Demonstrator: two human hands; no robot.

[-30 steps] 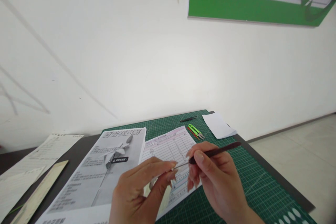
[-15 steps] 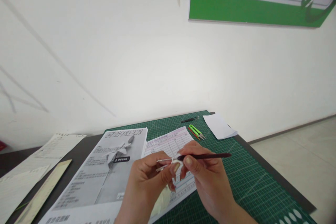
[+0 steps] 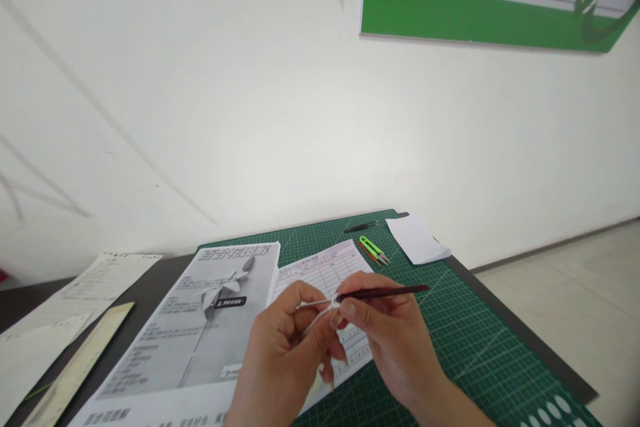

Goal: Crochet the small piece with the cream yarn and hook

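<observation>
My right hand pinches a crochet hook by its dark handle, the thin metal shaft pointing left. White yarn sits around the shaft near the handle and runs back to my left hand. The left fingers are closed on that yarn, thumb and fingertips close beside the hook. Both hands meet above a printed form. Part of the yarn is hidden behind the left fingers, and the hook's tip is hard to make out.
A green cutting mat covers the dark table. Green thread snips and dark tweezers lie at the back, near white paper. Left are a printed flower sheet, a ruler and more papers. A white wall stands behind.
My right hand has shifted slightly left with the hook, bringing its handle closer to the left fingers. The yarn now stretches visibly along the left hand.
</observation>
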